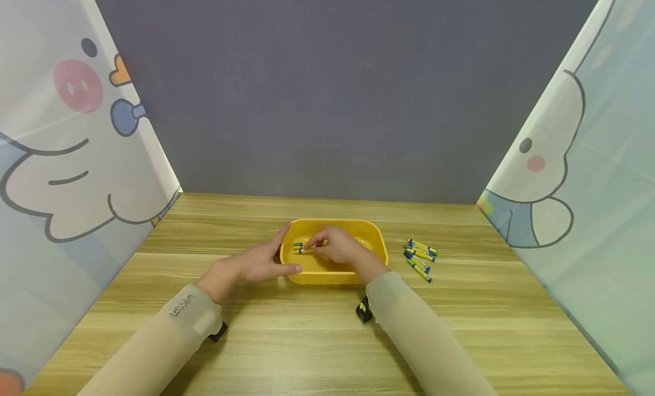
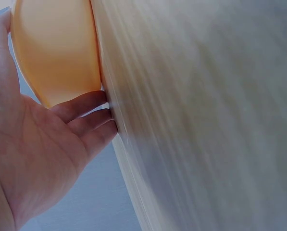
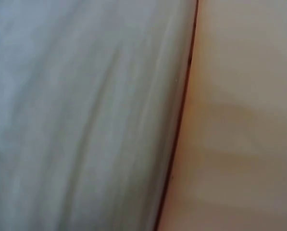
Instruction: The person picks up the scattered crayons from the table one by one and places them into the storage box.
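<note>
A yellow plastic bin [image 1: 327,279] sits on the wooden table, and in the left wrist view its outer wall [image 2: 56,48] looks orange. My left hand [image 1: 263,262] rests against the bin's left end, fingers along the outside and thumb stretched across the front left corner. Inside the bin, my right hand [image 1: 340,247] reaches low over the floor and pinches the end of a yellow crayon with its fingertips. Another yellow and blue crayon [image 1: 298,244] lies beside it at the bin's left. The right hand is out of sight in the right wrist view.
To the right of the bin lies a loose cluster of several yellow crayons [image 1: 421,256] with green and blue ends. A dark grey panel [image 1: 327,100] stands behind the table [image 1: 286,339]. Cartoon-printed cloths [image 1: 117,174] hang at both sides.
</note>
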A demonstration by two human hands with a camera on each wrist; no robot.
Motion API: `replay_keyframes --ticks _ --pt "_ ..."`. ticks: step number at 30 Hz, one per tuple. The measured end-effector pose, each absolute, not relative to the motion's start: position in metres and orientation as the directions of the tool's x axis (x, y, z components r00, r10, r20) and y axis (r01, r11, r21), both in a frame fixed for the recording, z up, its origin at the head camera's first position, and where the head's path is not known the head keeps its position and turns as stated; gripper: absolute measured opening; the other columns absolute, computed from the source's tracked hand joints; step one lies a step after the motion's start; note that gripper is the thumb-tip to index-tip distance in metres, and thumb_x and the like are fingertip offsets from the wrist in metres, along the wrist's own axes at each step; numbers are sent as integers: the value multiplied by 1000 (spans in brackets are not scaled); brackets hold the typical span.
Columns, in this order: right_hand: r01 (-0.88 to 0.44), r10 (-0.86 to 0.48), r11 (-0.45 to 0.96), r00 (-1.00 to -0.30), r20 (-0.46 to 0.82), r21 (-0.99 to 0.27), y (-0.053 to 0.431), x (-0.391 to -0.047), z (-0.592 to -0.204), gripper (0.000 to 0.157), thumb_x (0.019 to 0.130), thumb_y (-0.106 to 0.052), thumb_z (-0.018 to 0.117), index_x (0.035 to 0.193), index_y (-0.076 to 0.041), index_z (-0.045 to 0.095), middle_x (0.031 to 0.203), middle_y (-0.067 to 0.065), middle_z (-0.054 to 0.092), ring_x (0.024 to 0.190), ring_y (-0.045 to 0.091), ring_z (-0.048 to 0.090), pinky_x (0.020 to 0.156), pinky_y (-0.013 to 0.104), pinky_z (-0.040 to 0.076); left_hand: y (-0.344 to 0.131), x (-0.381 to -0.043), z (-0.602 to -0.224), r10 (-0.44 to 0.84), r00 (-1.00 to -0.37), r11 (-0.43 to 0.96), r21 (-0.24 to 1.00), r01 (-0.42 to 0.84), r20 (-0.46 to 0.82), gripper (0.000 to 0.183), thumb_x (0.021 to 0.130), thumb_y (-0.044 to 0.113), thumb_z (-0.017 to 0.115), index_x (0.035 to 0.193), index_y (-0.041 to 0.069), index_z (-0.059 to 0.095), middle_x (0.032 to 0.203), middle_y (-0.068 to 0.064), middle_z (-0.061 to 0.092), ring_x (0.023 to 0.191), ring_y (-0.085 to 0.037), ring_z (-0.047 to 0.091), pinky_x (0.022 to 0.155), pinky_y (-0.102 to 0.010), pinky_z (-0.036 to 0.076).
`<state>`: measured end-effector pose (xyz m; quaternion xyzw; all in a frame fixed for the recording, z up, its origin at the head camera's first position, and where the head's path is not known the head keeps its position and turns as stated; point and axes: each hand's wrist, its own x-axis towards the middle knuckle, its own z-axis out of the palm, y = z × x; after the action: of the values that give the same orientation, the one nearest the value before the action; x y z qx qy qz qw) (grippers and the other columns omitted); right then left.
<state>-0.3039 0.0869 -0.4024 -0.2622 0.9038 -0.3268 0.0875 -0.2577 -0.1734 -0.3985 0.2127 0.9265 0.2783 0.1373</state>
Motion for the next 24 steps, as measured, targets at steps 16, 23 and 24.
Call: replay_keyframes --ticks 16,23,24 --pt "-447 -532 696 -846 14 -562 83 -304 -403 25 105 -5 71 118 -19 87 124 4 76 112 20 64 104 43 53 -176 -258 -399 463 -875 761 570 309 -144 127 95 79 67 178 23 -10 170 -27 44 142 -39 60 120 -61 46" --pt "-459 -541 697 -841 17 -551 84 -303 -402 24 105 -6 73 119 -20 86 117 4 75 103 17 61 99 39 54 -174 -258 -400 461 -876 764 567 308 -145 127 95 80 66 178 24 -11 170 -27 45 142 -39 60 119 -62 47" --pt "-460 -540 695 -841 20 -553 84 -303 -402 24 105 -6 73 119 -20 86 118 4 76 104 18 62 100 40 54 -174 -259 -400 463 -875 763 567 311 -144 127 95 80 66 178 23 -11 170 -27 45 142 -39 60 119 -62 47"
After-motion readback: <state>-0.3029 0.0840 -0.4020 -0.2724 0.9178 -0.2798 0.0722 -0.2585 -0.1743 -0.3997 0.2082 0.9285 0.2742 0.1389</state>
